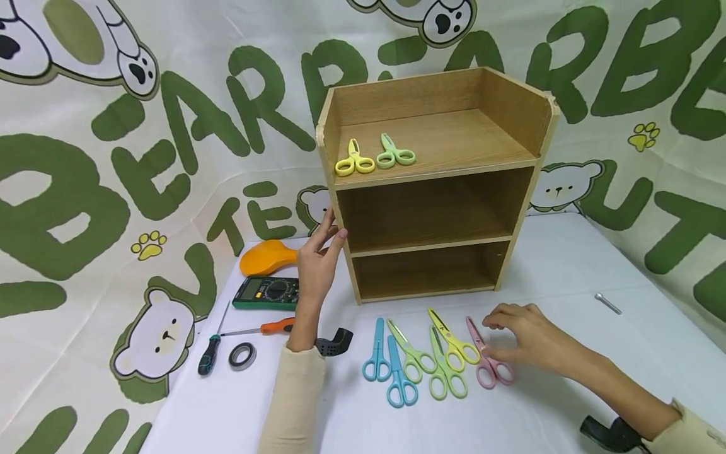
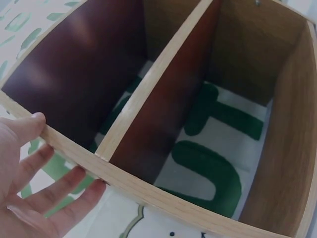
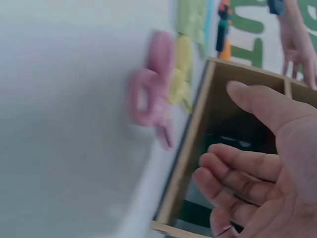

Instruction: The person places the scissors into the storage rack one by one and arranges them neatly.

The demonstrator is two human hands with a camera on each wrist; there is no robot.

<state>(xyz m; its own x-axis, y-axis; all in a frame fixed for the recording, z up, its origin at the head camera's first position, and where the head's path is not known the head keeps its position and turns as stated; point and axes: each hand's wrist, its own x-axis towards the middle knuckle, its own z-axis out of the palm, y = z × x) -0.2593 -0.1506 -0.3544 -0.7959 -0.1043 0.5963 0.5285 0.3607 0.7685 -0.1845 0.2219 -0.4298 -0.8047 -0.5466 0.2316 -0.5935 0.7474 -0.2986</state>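
I am judging the sorting as early going: two scissors, yellow (image 1: 354,159) and green (image 1: 395,152), are lying on the shelf unit's (image 1: 433,183) top tier, while six are still waiting on the worktop (image 1: 567,277). My left hand (image 1: 317,265) is steadying the unit's edge, fingers straight; my right hand (image 1: 527,340), fingers relaxed, is reaching over the pink scissors (image 1: 489,362), gripping nothing yet.

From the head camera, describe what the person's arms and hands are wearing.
Both hands are bare: no gloves or rings visible. The left hand comes out of a cream long sleeve. The right hand has a bare forearm, with a cream cuff further up and a black wrist-camera mount beside it.
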